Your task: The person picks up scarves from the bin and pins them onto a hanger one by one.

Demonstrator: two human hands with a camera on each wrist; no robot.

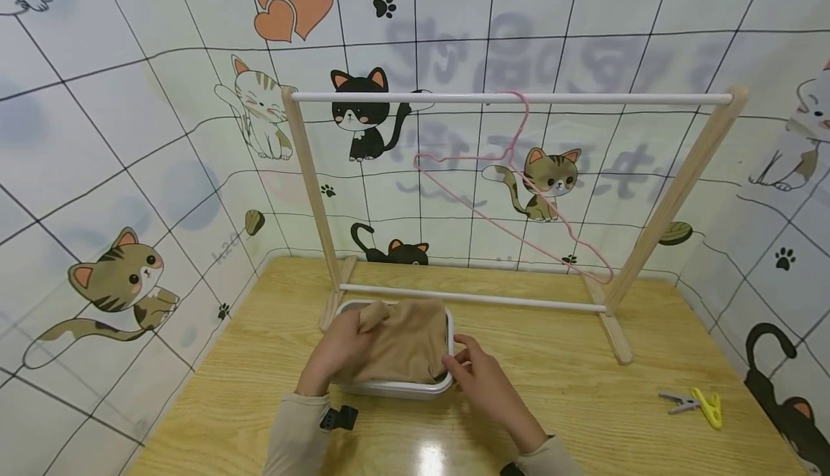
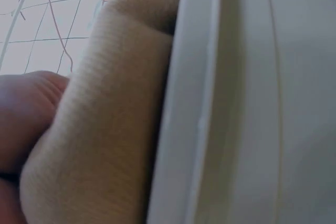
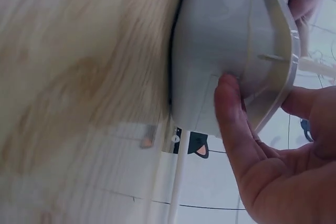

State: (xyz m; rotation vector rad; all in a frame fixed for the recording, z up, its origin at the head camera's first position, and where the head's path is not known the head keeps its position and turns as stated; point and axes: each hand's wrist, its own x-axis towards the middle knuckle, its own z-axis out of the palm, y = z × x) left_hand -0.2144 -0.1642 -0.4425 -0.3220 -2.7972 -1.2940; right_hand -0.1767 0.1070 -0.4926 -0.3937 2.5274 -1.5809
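A tan cloth (image 1: 408, 346) fills a white plastic tub (image 1: 402, 391) on the wooden table. My left hand (image 1: 333, 350) grips a bunched fold at the cloth's upper left. Up close in the left wrist view, the cloth (image 2: 100, 119) bulges beside the tub's rim, with part of my hand (image 2: 26, 114) behind it. At the tub's right side, my right hand (image 1: 486, 382) holds the rim. The right wrist view has its thumb at the rim and a finger against the outer wall of the tub (image 3: 226, 35).
Behind the tub stands a rack with wooden legs (image 1: 311, 188) and a white top bar (image 1: 415, 98). A pink hanger (image 1: 483, 214) hangs from that bar. To the right on the table (image 1: 519, 404) lie yellow and grey clips (image 1: 707, 405). Cat-patterned walls surround the table.
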